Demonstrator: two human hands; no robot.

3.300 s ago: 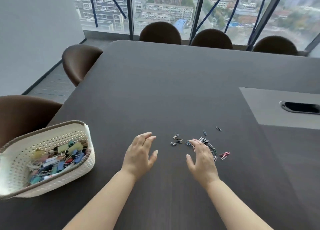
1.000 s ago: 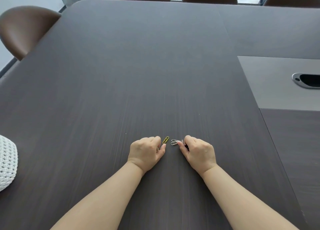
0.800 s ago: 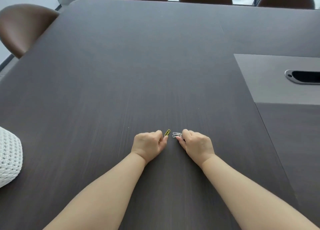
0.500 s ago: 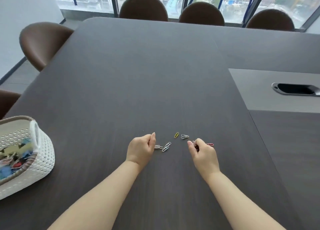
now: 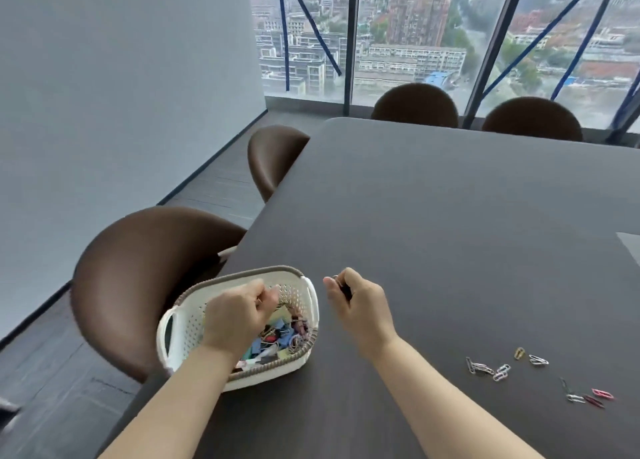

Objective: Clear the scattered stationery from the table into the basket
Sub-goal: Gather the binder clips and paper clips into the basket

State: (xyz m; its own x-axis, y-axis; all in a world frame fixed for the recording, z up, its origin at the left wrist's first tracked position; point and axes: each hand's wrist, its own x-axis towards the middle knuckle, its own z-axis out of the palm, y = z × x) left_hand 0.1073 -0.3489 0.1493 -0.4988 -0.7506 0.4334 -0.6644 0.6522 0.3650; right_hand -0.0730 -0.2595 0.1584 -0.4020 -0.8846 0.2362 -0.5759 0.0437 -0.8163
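A white perforated basket (image 5: 249, 274) with a brown rim stands at the table's left edge and holds several coloured clips and notes. My left hand (image 5: 239, 315) is over the basket, its fingers curled tight round a handful that is mostly hidden. My right hand (image 5: 358, 306) hovers just right of the basket, and dark paper clips show between its curled fingers. Several loose paper clips (image 5: 498, 368) lie on the dark table (image 5: 450, 216) at the lower right. A second small group of paper clips (image 5: 588, 396), red and silver, lies further right.
A brown chair (image 5: 138, 278) stands close behind the basket at the table's left edge, with another chair (image 5: 273, 157) further along. Two chairs (image 5: 415, 107) stand at the far end before the windows. A grey inset panel (image 5: 632, 247) shows at the right edge.
Both hands have left the paper clip patch and moved left to the basket, fists closed. The view has swung left, so the remaining clips now lie at the lower right.
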